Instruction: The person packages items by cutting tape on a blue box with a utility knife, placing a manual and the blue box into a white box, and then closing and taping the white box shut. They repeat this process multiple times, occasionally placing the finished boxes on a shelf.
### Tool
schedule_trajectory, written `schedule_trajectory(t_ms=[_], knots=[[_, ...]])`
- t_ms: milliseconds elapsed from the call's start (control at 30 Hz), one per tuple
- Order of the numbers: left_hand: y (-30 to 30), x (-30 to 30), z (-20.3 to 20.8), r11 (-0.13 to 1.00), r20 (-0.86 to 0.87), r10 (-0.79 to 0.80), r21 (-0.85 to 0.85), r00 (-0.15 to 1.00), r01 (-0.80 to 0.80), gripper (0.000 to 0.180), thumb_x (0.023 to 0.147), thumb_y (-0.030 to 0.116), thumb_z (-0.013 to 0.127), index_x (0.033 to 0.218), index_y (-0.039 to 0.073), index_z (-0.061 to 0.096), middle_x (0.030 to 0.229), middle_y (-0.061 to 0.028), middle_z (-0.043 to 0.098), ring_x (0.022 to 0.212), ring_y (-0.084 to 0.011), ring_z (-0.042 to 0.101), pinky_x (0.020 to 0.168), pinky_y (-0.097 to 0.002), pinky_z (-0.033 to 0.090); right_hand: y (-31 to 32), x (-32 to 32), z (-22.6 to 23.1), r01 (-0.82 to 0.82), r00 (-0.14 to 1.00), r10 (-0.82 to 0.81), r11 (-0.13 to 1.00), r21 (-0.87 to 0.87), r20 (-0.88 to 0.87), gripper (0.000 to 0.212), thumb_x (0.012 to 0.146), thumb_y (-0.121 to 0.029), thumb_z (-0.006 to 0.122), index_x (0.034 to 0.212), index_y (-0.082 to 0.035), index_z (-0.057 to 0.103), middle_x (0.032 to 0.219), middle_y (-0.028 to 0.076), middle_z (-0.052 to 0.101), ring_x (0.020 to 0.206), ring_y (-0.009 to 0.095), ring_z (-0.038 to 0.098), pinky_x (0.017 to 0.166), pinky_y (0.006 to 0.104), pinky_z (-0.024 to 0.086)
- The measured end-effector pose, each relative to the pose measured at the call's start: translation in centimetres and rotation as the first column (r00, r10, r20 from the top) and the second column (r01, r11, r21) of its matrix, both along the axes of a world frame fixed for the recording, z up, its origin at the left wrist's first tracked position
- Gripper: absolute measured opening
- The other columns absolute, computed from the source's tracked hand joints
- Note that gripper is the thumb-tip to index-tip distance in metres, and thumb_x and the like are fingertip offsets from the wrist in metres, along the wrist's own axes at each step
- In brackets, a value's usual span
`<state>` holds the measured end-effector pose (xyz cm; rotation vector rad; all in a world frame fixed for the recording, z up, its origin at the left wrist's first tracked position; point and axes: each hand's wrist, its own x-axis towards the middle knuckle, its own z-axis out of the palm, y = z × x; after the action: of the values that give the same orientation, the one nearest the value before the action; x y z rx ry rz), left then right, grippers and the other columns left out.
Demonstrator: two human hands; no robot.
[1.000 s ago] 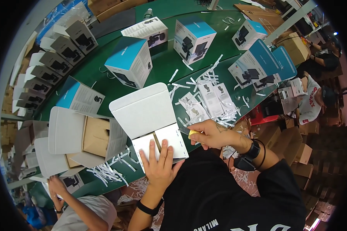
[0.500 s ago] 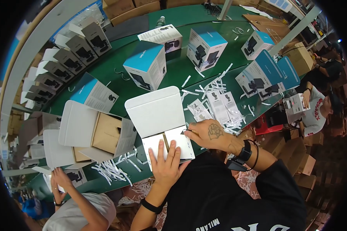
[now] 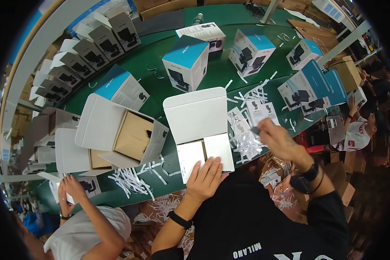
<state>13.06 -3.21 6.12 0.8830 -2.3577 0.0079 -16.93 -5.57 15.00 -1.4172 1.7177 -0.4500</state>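
Here, the green table (image 3: pixel 219 69) carries an open white box (image 3: pixel 197 115) under the left hand (image 3: pixel 205 180).
Close on that hand's left stands a carton (image 3: pixel 95 123); ahead, past the raised lid, green surface leaves some room. The left hand lies flat, gripping nothing, apparently steadying the flaps (image 3: pixel 219 147) near the table's edge. Off to its right, the right hand (image 3: pixel 281 141) curls round a small dark-tipped tool (image 3: pixel 255 130), near paper strips (image 3: pixel 249 149).

A green table (image 3: pixel 219 71) bears boxes (image 3: pixel 198 130), paper strips (image 3: pixel 131 182), apparently a bottle (image 3: pixel 198 19).
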Motion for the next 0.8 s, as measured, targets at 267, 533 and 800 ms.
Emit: schedule_trajectory(t_ms=[267,533,800], knots=[[-0.2,-0.4,-0.6,0.995,-0.128,-0.072,-0.073,0.989,0.063,0.028,0.075,0.024,0.086,0.093,0.004,0.077,0.101,-0.0080,0.074,0.096,-0.0280,0.070,0.091,-0.0431,0.054,-4.6,14.5,-1.1,-0.319,0.940,0.341,0.901,-0.295,0.025,0.020,0.093,-0.018,0.062,0.107,-0.003,0.059,0.098,0.020,0.069,0.091,0.039,0.069,0.081,0.0459,0.055],[-0.3,0.7,-0.7,0.997,-0.160,-0.072,-0.025,0.984,0.069,0.031,0.073,0.021,0.087,0.096,0.004,0.078,0.099,-0.0067,0.074,0.094,-0.0266,0.071,0.090,-0.0423,0.054,-4.9,16.4,-2.9,-0.384,0.923,0.373,0.894,-0.232,-0.093,0.020,0.092,-0.018,0.063,0.103,-0.002,0.062,0.097,0.020,0.070,0.094,0.038,0.069,0.085,0.0458,0.055],[-0.2,2.0,-1.8,0.995,-0.174,-0.094,0.016,0.980,0.098,0.027,0.074,0.019,0.084,0.097,0.005,0.079,0.100,-0.0065,0.075,0.096,-0.0247,0.072,0.089,-0.0402,0.055,-5.1,19.7,-3.9,-0.358,0.929,0.370,0.889,-0.287,-0.011,0.023,0.090,-0.020,0.066,0.104,-0.002,0.063,0.097,0.019,0.070,0.091,0.038,0.068,0.082,0.0467,0.055]])
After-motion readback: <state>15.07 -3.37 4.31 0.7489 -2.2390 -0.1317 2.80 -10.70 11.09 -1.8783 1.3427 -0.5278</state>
